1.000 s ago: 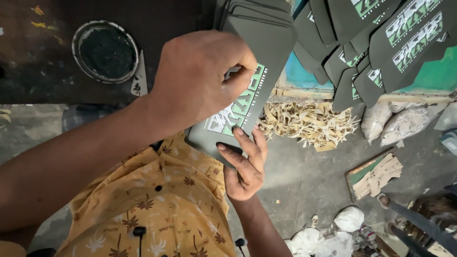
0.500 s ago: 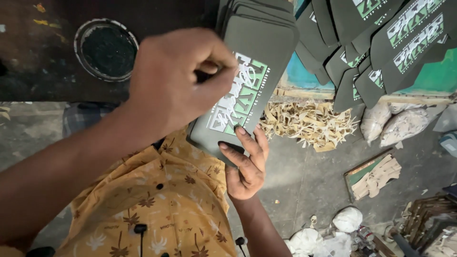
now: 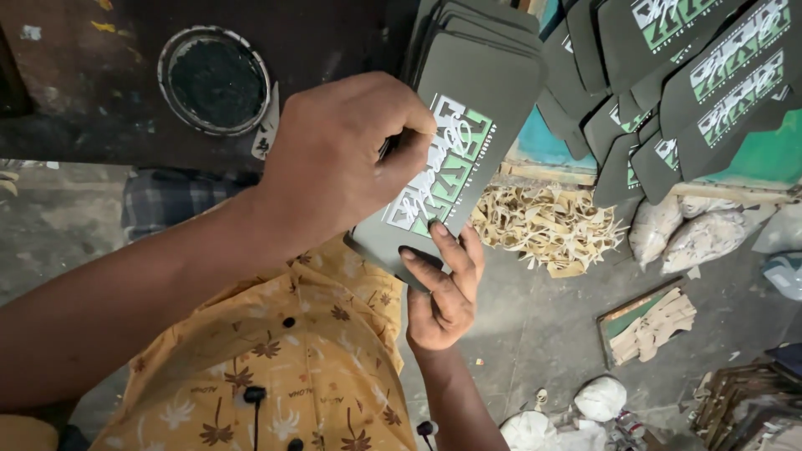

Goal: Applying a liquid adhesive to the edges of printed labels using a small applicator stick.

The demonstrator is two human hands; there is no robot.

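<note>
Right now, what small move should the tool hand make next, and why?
Probably nudge the thin tool along to the next white bit: the left hand presses its tip on the dark printed piece, which the right hand steadies.

Green-white printed label (image 3: 444,163) on dark grey panel centre; similar labels (image 3: 735,75) on panels upper right.

Round tin (image 3: 215,81) w/ dark contents sitting on dark table (image 3: 75,108). Printed dark pieces (image 3: 693,75) lying overlapped at upper right. Pale offcut heap (image 3: 547,227) lying on floor, beside stuffed bags (image 3: 693,238).
</note>
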